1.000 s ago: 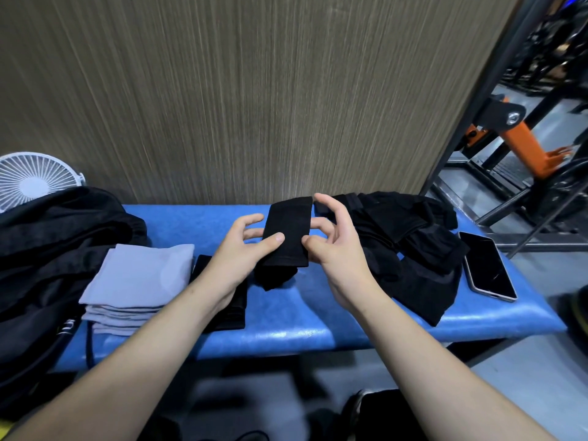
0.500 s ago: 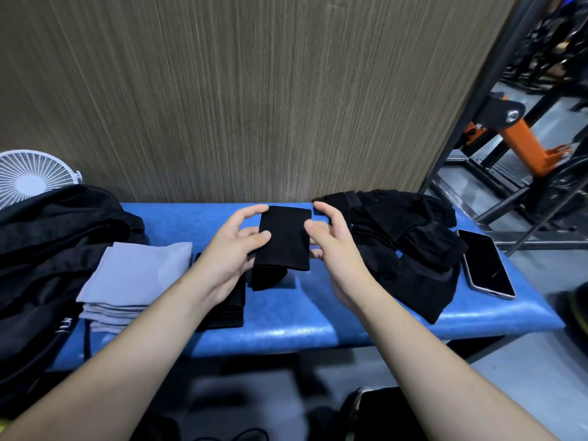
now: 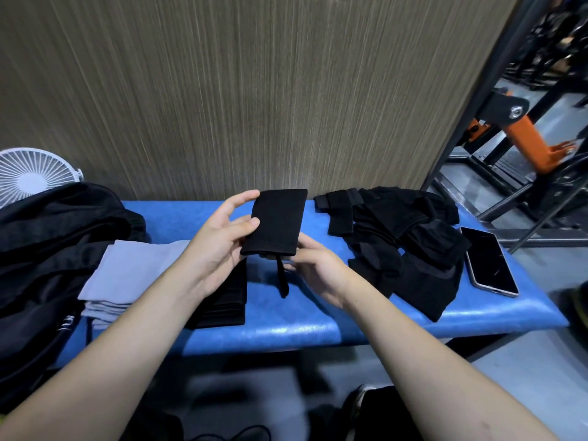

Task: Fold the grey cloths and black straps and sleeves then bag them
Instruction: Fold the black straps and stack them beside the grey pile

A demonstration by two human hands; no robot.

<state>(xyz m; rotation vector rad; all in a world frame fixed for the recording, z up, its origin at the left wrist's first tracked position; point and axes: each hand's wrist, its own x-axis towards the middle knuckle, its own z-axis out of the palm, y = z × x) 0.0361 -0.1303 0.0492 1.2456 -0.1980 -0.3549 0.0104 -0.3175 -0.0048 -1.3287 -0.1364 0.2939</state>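
Above the blue tabletop (image 3: 286, 323), the left hand (image 3: 219, 246) pinches a folded black sleeve (image 3: 275, 222), the right hand (image 3: 318, 268) seemingly gripping its lower edge.

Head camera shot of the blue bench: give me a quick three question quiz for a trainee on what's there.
1. True or false: the phone lies at the bench's right end.
2. The folded grey cloths sit: A) left of the hands, B) on the phone, C) on the floor.
3. Fill in: the left hand and right hand hold a black ____.

Key: 1 true; 2 A; 3 sleeve.
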